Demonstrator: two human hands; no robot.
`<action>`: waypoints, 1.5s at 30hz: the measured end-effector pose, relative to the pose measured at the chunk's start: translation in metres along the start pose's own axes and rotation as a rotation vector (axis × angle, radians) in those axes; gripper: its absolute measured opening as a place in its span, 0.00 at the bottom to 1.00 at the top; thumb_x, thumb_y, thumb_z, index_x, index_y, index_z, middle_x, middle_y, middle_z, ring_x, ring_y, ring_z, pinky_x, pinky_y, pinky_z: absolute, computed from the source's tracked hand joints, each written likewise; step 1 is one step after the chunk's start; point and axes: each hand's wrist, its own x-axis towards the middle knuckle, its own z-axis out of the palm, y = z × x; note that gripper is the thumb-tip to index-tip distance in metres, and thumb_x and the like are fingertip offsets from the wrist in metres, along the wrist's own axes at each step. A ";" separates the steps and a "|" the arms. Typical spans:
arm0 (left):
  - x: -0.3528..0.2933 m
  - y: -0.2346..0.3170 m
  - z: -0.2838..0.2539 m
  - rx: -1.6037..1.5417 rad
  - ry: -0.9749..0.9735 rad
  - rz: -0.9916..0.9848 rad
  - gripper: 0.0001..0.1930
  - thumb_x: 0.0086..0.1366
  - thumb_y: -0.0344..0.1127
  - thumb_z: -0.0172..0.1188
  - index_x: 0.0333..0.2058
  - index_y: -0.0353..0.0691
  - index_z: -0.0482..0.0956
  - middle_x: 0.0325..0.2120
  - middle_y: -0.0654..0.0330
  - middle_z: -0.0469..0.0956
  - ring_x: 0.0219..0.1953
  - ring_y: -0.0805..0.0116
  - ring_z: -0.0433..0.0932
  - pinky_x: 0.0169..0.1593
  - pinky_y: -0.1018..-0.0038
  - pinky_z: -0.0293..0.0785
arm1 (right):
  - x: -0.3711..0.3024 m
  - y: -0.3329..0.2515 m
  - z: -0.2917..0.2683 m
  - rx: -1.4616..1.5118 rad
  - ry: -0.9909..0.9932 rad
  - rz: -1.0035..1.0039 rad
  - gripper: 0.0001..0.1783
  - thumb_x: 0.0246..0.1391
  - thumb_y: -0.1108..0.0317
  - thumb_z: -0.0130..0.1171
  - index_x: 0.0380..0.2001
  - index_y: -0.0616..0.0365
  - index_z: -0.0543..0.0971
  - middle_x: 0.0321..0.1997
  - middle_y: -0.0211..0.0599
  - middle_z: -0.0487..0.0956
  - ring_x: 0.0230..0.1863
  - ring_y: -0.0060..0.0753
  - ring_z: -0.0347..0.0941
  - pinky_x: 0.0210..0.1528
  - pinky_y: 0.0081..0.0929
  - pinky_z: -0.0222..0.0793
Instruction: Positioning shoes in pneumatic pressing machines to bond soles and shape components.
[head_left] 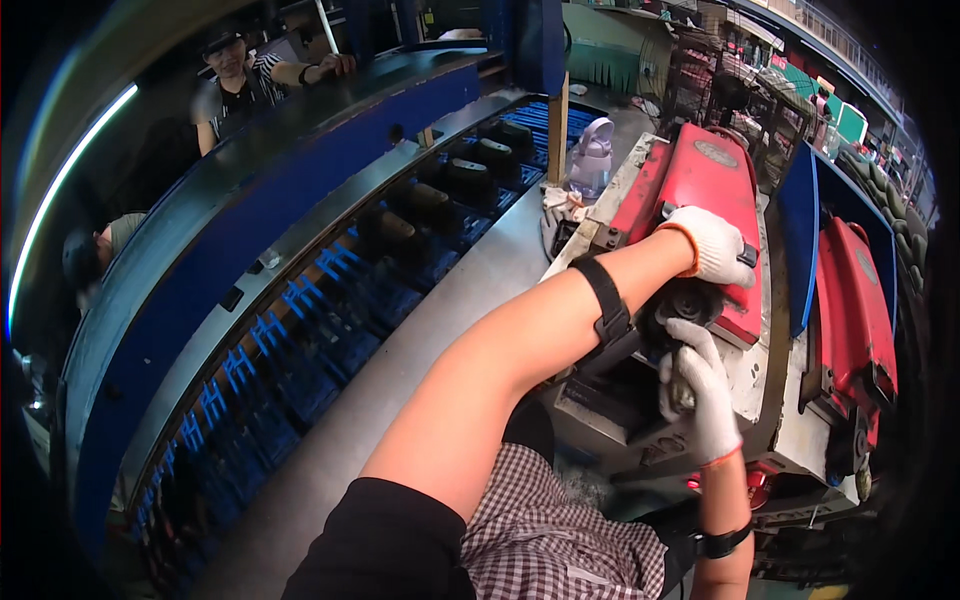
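My left hand [708, 243], in a white knit glove, is closed over a black bar [747, 256] on the red machine cover [715, 180]. One end of the bar shows past the fingers; the rest is hidden. Just below it is a round black wheel [690, 304]. My right hand [706, 390], also gloved, is beside that wheel, fingers curled round a dull olive handle [684, 393]. How the handle joins the wheel is hidden by the fingers.
A similar red machine [850, 310] stands at the right behind a blue panel [800, 240]. To the left runs a long blue conveyor [290, 330] carrying dark pieces [468, 180]. A lilac bottle [592, 158] stands beyond the machine. Another person [240, 80] is across the line.
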 end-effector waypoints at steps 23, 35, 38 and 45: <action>0.013 -0.012 -0.084 0.136 0.071 0.106 0.28 0.53 0.67 0.65 0.39 0.50 0.93 0.38 0.53 0.90 0.42 0.53 0.88 0.49 0.60 0.82 | -0.004 -0.051 0.027 -0.609 -0.537 -0.025 0.28 0.73 0.62 0.51 0.71 0.59 0.71 0.63 0.49 0.80 0.64 0.40 0.76 0.69 0.36 0.68; 0.011 -0.049 -0.117 0.294 1.048 0.377 0.34 0.65 0.49 0.67 0.64 0.34 0.74 0.61 0.38 0.75 0.65 0.39 0.73 0.70 0.54 0.68 | 0.180 -0.082 -0.072 -1.338 0.302 -0.184 0.45 0.61 0.39 0.59 0.76 0.51 0.67 0.73 0.67 0.68 0.71 0.66 0.70 0.72 0.48 0.67; -0.008 -0.054 -0.079 0.383 1.135 0.331 0.36 0.66 0.47 0.69 0.67 0.34 0.72 0.65 0.40 0.73 0.68 0.41 0.70 0.73 0.54 0.65 | 0.241 -0.060 -0.066 -1.401 0.343 -0.073 0.57 0.54 0.27 0.61 0.79 0.46 0.61 0.79 0.67 0.57 0.73 0.74 0.64 0.73 0.55 0.64; -0.103 -0.067 0.020 -0.215 0.919 0.048 0.45 0.62 0.45 0.72 0.75 0.42 0.61 0.72 0.47 0.65 0.72 0.45 0.66 0.76 0.56 0.60 | 0.259 -0.059 -0.093 -1.042 0.251 -0.211 0.50 0.54 0.46 0.63 0.79 0.45 0.63 0.78 0.64 0.65 0.74 0.56 0.69 0.74 0.43 0.64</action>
